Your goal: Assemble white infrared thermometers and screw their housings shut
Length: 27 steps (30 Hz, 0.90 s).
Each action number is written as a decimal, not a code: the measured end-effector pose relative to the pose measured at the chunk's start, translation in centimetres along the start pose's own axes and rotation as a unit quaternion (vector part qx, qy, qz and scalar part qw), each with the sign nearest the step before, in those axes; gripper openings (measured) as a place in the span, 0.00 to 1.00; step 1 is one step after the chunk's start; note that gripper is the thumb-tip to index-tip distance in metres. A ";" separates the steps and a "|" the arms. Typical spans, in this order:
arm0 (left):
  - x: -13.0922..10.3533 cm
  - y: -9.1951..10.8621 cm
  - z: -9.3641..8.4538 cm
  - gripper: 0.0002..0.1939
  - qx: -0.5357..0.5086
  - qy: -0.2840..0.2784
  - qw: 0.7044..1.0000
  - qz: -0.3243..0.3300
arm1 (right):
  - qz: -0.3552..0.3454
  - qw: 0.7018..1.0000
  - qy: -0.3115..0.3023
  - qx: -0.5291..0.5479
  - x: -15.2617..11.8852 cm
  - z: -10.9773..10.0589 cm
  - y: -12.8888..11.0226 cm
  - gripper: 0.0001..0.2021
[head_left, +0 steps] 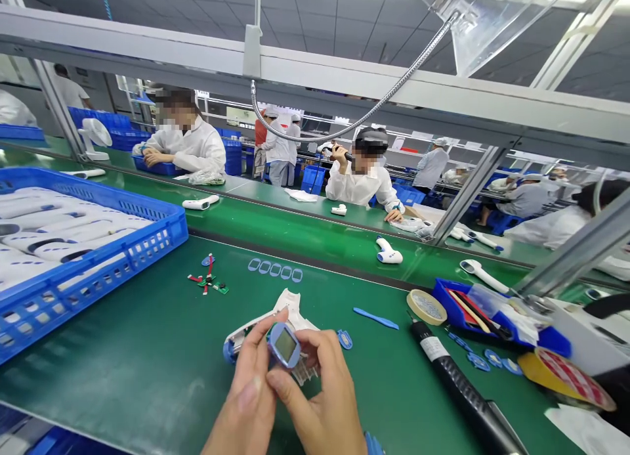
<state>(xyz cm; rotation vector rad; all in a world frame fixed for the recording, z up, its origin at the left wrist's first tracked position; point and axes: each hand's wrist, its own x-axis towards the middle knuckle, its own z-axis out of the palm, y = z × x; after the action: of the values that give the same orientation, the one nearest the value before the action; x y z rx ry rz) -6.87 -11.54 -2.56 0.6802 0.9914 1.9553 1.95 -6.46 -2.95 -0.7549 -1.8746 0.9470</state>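
My left hand (251, 383) and my right hand (322, 379) meet in front of me, fingers closed around a small display (285, 345) with a blue frame and a grey screen. The screen faces up toward me. Just behind it is an opened white thermometer housing (290, 305), partly hidden by my fingers; whether they also bear its weight, I cannot tell. A small blue part (345, 339) lies beyond my right hand, and a blue pry tool (375, 318) rests farther right.
A blue crate (162, 226) of white housings stands left. Several blue frames (275, 270) and wired circuit boards (209, 282) lie ahead. At right are a black electric screwdriver (457, 376), a ring of screws (427, 307) and a tool bin (551, 340). Co-workers sit across the green conveyor (295, 222).
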 end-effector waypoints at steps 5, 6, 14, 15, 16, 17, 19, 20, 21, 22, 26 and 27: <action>-0.8 0.5 0.0 0.36 0.036 -0.054 0.998 -0.012 | 0.022 0.999 0.008 0.049 0.1 -0.6 0.0 0.10; -0.9 1.0 -0.4 0.34 0.057 -0.061 0.996 -0.028 | 0.022 0.998 0.001 0.057 0.1 -0.8 0.0 0.10; 1.4 4.0 -5.4 0.17 0.385 0.027 0.919 0.079 | 0.012 0.998 -0.049 0.046 0.8 -2.4 -0.4 0.10; 1.8 4.0 -5.4 0.19 0.384 -0.001 0.922 0.053 | 0.011 0.998 -0.055 0.040 0.9 -2.4 -0.4 0.10; 2.0 3.9 -5.1 0.21 0.364 -0.046 0.930 -0.003 | 0.009 0.997 -0.060 0.038 0.9 -2.4 -0.5 0.10; 2.2 3.7 -4.7 0.22 0.325 -0.098 0.938 -0.074 | 0.005 0.997 -0.063 0.039 0.8 -2.3 -0.4 0.10; 2.3 3.2 -3.7 0.23 0.226 -0.168 0.942 -0.182 | 0.000 0.998 -0.053 0.044 0.5 -2.1 -0.1 0.12; 2.2 2.9 -3.3 0.24 0.186 -0.172 0.946 -0.204 | 0.001 0.998 -0.036 0.044 0.2 -1.9 0.1 0.15; 2.0 2.5 -2.9 0.24 0.158 -0.158 0.952 -0.209 | 0.004 0.999 -0.012 0.039 -0.1 -1.8 0.4 0.17; 1.9 2.2 -2.7 0.24 0.140 -0.136 0.960 -0.200 | 0.008 0.999 0.018 0.031 -0.5 -1.6 0.6 0.20; 1.3 1.1 -2.6 0.23 0.109 -0.092 0.975 -0.170 | 0.029 0.997 0.074 0.013 -1.5 -1.1 0.6 0.16; 1.2 1.0 -2.6 0.22 0.108 -0.096 0.976 -0.160 | 0.036 0.997 0.058 0.030 -1.5 -1.0 0.4 0.15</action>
<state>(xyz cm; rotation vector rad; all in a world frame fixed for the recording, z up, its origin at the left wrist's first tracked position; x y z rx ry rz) -9.88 -11.89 -3.01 0.7619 1.1260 1.4867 3.59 -7.11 -3.63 -0.8278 -1.7203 0.9787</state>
